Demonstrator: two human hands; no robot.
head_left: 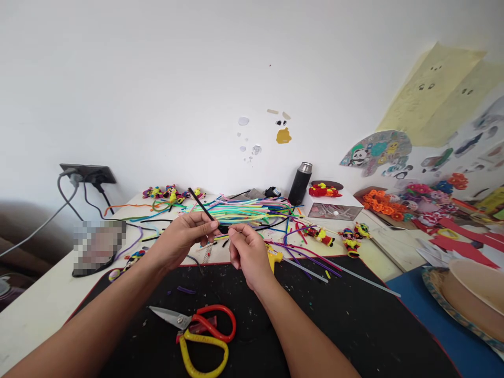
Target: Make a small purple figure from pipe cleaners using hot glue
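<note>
A black pipe cleaner (201, 203) is held between my two hands above the far edge of the black mat (252, 336). My left hand (192, 231) pinches it between thumb and fingers, and its long end sticks up to the left. My right hand (248, 252) pinches the other end, where a small dark part shows between the hands; its shape is hard to make out. Below them lie scissors (205, 331) with one red and one yellow handle. Just beyond my right hand is a yellow glue gun (273, 257), partly hidden by that hand.
Behind my hands lies a heap of coloured pipe cleaners (244, 210). A black flask (300, 184) and a white box (334, 207) stand by the wall. Small colourful dolls (349, 242) lie at the right, glue sticks (378, 286) nearby. A bowl (478, 294) sits at the right edge.
</note>
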